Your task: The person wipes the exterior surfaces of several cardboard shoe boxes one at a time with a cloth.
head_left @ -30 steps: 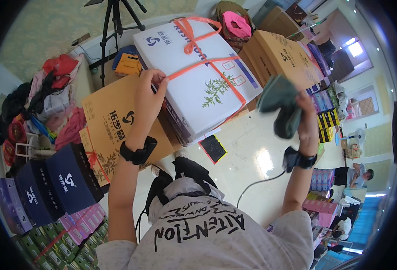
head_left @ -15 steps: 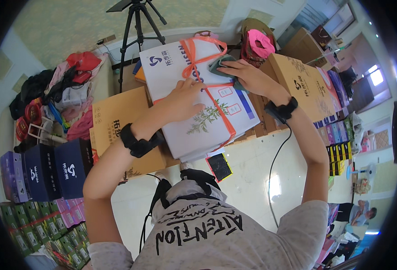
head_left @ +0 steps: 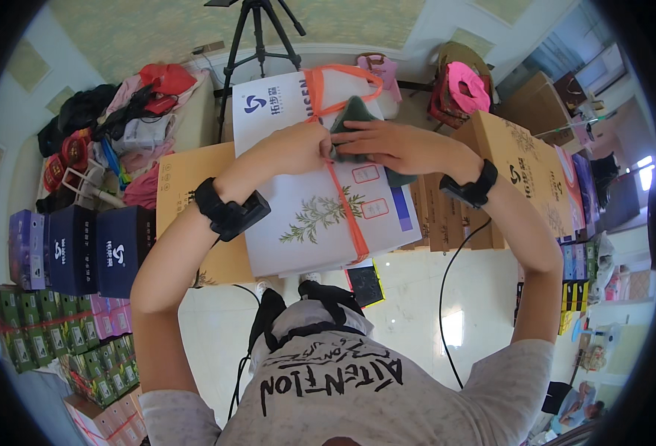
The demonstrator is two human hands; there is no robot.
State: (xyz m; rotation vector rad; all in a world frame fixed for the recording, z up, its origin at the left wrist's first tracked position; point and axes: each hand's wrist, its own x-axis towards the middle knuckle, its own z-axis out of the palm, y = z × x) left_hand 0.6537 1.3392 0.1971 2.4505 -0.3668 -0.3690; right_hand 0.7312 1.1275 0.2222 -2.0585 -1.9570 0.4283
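A stack of large flat white cartons (head_left: 268, 223) lies in front of me, tied with orange plastic strap (head_left: 348, 215) that is knotted into loops near its far end. My left hand (head_left: 305, 146) is closed at the strap on top of the stack, its fingertips curled under and partly hidden. Right beside it, my right hand (head_left: 387, 143) holds a dark green cloth (head_left: 354, 113) against the top carton, fingers stretched across it. Part of the cloth sticks up past the fingers, and another fold shows below the palm. Both wrists wear black bands.
Brown cartons (head_left: 216, 256) flank the stack on the left, with more brown cartons (head_left: 525, 175) at right. Dark blue boxes (head_left: 123, 256) stand far left. A black tripod (head_left: 259, 44) and a chair with a pink item (head_left: 467, 88) are behind. Clothes (head_left: 131, 126) are piled at left.
My right hand has moved left with the cloth, up to my left hand. The left hand's fingers have curled in at the strap. The view has shifted slightly.
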